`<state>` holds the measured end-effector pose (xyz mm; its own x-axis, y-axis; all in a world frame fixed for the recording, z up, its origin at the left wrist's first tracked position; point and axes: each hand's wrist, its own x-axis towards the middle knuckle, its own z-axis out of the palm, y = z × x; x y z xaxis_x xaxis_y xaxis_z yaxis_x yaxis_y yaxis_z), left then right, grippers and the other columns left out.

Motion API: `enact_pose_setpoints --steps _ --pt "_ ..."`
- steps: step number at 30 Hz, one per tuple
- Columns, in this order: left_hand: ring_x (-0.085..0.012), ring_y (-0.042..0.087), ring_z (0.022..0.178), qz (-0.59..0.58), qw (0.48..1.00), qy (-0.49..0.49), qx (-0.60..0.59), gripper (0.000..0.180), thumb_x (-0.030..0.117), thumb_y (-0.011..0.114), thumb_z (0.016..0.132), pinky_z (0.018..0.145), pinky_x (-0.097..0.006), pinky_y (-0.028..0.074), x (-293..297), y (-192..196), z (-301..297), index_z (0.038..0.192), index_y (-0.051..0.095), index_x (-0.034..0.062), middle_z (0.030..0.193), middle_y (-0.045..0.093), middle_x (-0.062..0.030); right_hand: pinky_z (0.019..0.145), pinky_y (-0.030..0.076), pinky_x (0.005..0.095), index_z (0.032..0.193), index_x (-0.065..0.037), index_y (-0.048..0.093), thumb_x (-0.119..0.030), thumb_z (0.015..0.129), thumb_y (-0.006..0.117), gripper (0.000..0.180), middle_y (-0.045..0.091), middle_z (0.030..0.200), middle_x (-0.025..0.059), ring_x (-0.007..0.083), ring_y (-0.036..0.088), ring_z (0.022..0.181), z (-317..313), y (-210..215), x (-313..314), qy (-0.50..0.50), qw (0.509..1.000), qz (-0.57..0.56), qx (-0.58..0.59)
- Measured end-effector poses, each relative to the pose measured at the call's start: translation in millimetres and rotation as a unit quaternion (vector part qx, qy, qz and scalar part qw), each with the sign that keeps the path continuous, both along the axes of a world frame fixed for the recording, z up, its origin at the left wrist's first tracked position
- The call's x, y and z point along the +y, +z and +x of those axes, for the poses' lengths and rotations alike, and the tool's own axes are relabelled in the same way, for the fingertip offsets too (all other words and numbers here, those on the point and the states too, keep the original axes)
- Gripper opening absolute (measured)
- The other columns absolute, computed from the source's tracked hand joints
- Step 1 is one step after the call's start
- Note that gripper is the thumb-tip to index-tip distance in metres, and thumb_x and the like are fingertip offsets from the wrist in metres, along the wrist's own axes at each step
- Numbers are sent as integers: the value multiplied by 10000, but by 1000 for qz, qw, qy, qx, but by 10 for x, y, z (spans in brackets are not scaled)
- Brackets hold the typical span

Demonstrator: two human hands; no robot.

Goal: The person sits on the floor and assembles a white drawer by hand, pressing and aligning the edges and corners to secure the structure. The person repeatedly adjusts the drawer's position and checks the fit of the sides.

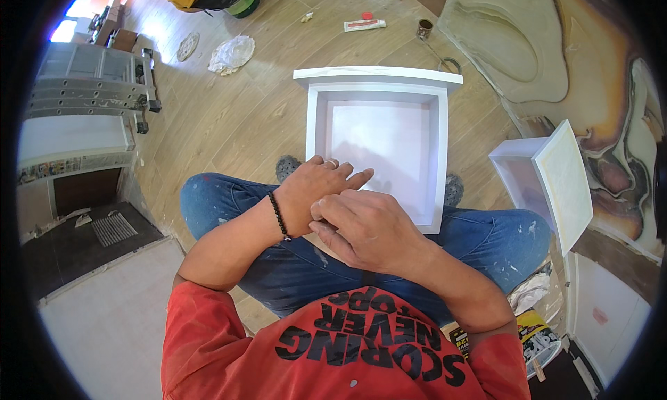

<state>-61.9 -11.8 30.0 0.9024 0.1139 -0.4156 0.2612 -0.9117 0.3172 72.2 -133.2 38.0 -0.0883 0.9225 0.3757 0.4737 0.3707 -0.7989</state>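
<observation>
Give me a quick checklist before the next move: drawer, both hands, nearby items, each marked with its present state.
1. White rectangular open-topped drawer has its open side up: ok.
2. Person's bare left hand grips the drawer: cannot tell; it overlaps the near left part, contact hidden.
3. Person's bare right hand apart from the left in view: not ok; it overlaps it, fingers curled.
4. Right hand holds nothing: cannot tell; its palm is hidden.
5. Black beaded bracelet off the wrist: not ok; worn on the left.
6. White tube with red markings apart from the drawer: ok; on the floor beyond it.
</observation>
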Motion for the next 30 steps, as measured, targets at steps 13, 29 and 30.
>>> enact_pose_setpoints --steps 13,29,30 --pt "-288 661 1108 7 1000 -4 -11 708 243 653 859 956 -411 483 2 -31 -25 1540 484 148 1176 645 -84 571 500 407 985 -78 620 -134 897 757 173 621 735 81 286 648 648 -4 22 11 -6 1000 -3 6" --pt "-282 657 1096 4 1000 1 -5 755 250 663 841 933 -406 481 12 -12 -17 1561 456 155 1162 648 -76 590 505 403 975 -77 629 -148 907 750 156 619 741 72 276 649 665 -15 3 9 -10 1000 6 4" --pt "-283 656 1096 4 1000 0 -4 758 252 662 840 930 -407 480 12 0 -22 1562 454 155 1162 648 -76 596 508 403 976 -77 633 -151 907 750 155 624 747 71 274 652 672 -23 -9 8 -11 1000 7 1"
